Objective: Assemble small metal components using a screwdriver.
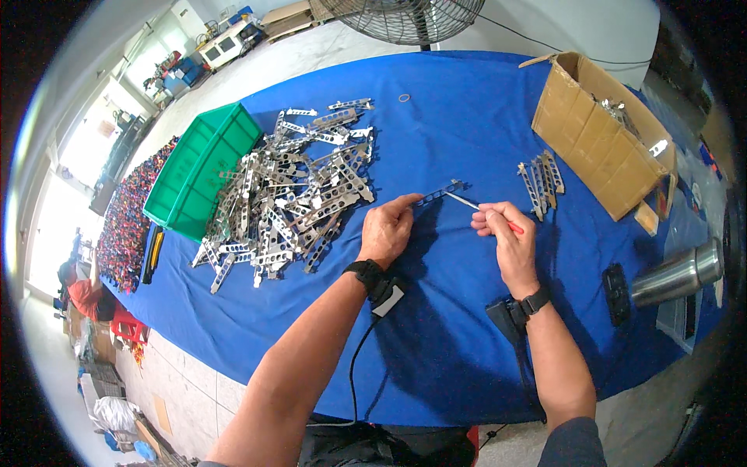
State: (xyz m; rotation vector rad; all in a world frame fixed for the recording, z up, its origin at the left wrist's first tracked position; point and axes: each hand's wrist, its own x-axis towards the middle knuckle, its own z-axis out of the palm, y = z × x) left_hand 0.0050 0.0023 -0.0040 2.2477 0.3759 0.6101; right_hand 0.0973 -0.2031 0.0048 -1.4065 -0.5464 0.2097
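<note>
My left hand [387,230] is closed on one end of a flat metal strip with a row of holes [441,193], which points away to the right just above the blue cloth. My right hand [506,236] grips a thin pale-shafted tool with a red handle [515,227]. The shaft's tip reaches the strip near its far end; whether it touches cannot be made out. To the left lies a large heap of similar metal strips [292,198]. A few more strips [541,184] lie side by side to the right, beyond my right hand.
A green plastic crate [204,167] leans at the heap's left. At the right stand a cardboard box [599,132] holding metal parts, a steel flask [677,272] and a black object [615,293]. A small ring [404,98] lies far back. Cables hang from both wrists.
</note>
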